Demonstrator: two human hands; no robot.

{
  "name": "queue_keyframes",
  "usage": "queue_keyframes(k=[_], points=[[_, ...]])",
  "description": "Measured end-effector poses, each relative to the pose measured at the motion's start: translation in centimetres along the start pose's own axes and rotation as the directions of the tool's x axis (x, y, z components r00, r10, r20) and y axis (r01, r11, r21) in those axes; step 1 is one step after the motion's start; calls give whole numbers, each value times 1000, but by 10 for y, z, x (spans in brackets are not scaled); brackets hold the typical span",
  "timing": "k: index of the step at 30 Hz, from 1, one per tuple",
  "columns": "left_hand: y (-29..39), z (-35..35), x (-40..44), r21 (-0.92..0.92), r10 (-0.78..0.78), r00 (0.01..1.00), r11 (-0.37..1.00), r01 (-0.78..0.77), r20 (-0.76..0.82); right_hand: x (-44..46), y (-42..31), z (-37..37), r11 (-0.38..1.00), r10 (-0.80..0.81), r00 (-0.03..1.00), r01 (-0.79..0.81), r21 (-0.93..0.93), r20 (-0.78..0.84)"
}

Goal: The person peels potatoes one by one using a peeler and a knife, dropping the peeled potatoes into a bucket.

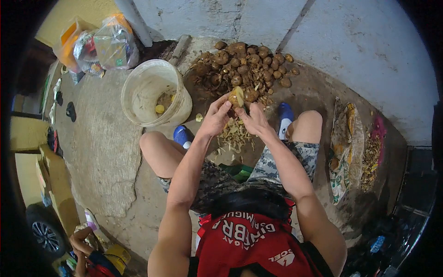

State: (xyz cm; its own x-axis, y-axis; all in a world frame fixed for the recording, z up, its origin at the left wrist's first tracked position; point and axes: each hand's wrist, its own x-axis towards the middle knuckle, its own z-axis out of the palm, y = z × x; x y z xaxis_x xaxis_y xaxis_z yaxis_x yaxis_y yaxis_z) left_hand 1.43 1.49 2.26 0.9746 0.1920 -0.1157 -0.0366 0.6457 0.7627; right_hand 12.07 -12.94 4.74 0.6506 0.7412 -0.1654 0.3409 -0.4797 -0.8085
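My left hand (216,118) is closed around a partly peeled potato (236,96), its pale flesh showing beside brown skin. Close against the potato's near right side is my right hand (254,120), fingers curled; whatever tool they may grip is too small to make out. Beyond both hands lies a heap of brown, dirt-covered potatoes (254,62) mixed with peelings. Pale strips of peel (234,137) are scattered on the floor below my hands, between my feet. To the left stands a white bucket (181,104) with a peeled, yellowish potato (159,109) inside.
Plastic bags (113,46) with things in them sit by the wall at upper left. A long sack (344,147) lies to the right, beside scattered scraps (370,161). Another person (87,249) sits at lower left, near a vehicle wheel (46,231).
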Motion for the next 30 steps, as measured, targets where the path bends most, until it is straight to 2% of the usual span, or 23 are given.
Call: queue_keyframes(k=[2,5,7,8,10,11,13,14,16,18,20,22,23,24,25,26,27,28,30], points=[[-3,-3,1,75,-2,1000,997,4,-22,-5,-9,-6,999,-12,1000,12,35,10],[-4,1,1,93,35,999,995,-32,-33,-9,-11,-5,998,2,1000,-3,58,8],[-3,5,0,85,115,993,990,-114,-9,-8,-6,-5,998,29,1000,-28,47,-4],[0,6,-1,85,114,993,990,-113,-8,-8,-7,-6,995,22,999,-25,92,43],[5,6,-3,189,11,998,982,2,-69,-8,-6,-5,990,13,996,-25,138,88],[4,7,-3,221,-22,996,974,42,-91,-8,-4,1,986,-2,1000,-3,166,29],[-2,9,2,101,133,991,986,-132,-2,-7,3,7,981,-16,999,22,192,-30],[3,14,1,101,133,991,986,-132,-2,-6,5,9,970,-4,1000,10,244,-25],[13,22,-2,267,182,982,949,-165,-40,-6,10,10,955,10,1000,-4,296,-19],[19,25,-5,325,181,983,932,-158,-40,-7,8,9,930,36,997,-58,363,69],[22,23,-5,383,181,983,911,-152,-40,-7,10,13,923,80,993,-108,370,90],[24,20,-1,617,380,924,718,-322,40,-8,12,12,914,127,986,-159,374,110],[25,21,-1,616,381,924,719,-322,38,-10,7,7,862,115,978,-186,471,176],[26,20,-2,681,393,917,655,-328,63,-10,3,5,799,92,966,-217,561,243],[29,19,-3,741,401,912,585,-329,89,-11,0,9,799,89,965,-216,561,246],[30,19,-3,742,402,912,585,-328,86,-13,-3,14,718,154,958,-277,639,243],[31,20,-3,802,450,883,473,-366,137,-14,-4,16,624,218,945,-328,709,245],[32,20,-3,848,490,850,353,-395,192,-14,-4,15,626,219,944,-329,707,246],[31,19,-2,861,499,843,320,-395,201,-13,-4,12,588,236,917,-398,705,320]])
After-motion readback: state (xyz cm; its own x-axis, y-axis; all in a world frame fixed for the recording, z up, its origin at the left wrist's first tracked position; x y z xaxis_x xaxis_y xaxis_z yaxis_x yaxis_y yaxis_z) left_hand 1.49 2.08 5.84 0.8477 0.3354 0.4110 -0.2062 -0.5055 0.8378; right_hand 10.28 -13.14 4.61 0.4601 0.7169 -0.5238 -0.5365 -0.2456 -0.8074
